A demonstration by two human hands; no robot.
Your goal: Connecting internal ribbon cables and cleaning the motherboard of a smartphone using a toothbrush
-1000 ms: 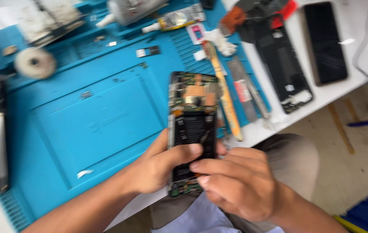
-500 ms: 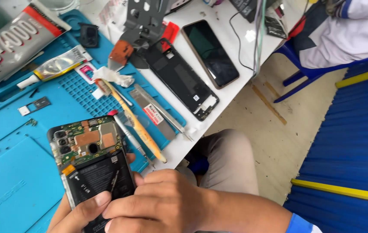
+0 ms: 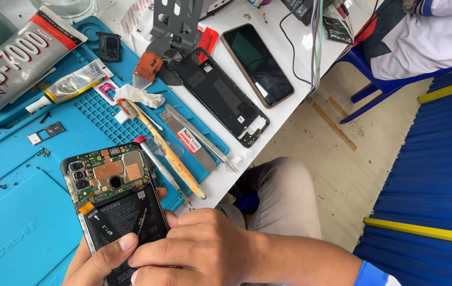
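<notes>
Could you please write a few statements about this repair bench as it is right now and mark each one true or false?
1. Both hands, left hand and right hand, hold the opened phone. True.
2. The phone's back cover is fitted. False: its circuit board and battery are exposed.
3. A toothbrush lies on the blue mat. True.
4. The metal tweezers are in the right hand. False: they lie on the bench.
5. The detached black back cover lies beside a dark screen. True.

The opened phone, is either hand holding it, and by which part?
Yes. Both hold the opened phone at its lower end: left hand beneath, thumb on the battery; right hand over the lower right edge.
</notes>
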